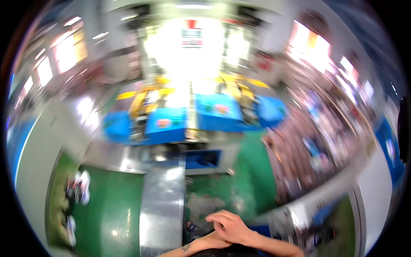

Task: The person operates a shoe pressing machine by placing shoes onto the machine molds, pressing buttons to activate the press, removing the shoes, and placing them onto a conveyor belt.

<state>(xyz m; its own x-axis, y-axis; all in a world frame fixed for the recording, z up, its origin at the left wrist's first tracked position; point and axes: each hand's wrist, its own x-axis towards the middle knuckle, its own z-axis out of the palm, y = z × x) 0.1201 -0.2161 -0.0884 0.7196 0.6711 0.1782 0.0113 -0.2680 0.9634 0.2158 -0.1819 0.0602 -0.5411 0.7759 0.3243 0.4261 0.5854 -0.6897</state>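
Observation:
My right hand (233, 227) comes in from the lower right and crosses over my left wrist (216, 242), touching or lying very close to it. Its fingers point left, loosely bent and apart from the thumb, with no object seen in them. My left forearm (187, 247), with a small dark tattoo, enters from the lower edge. The right hand covers most of my left hand, so its fingers are hidden. Left of the hands runs a shiny metal work surface (162, 210).
Ahead, machinery with blue covers (166, 124) and yellow parts (139, 103) stands under bright light. A crowded bench or rack (295, 158) is on the right. Shoes (83, 187) show at the left, on the green floor (113, 201). Much of the picture is blurred.

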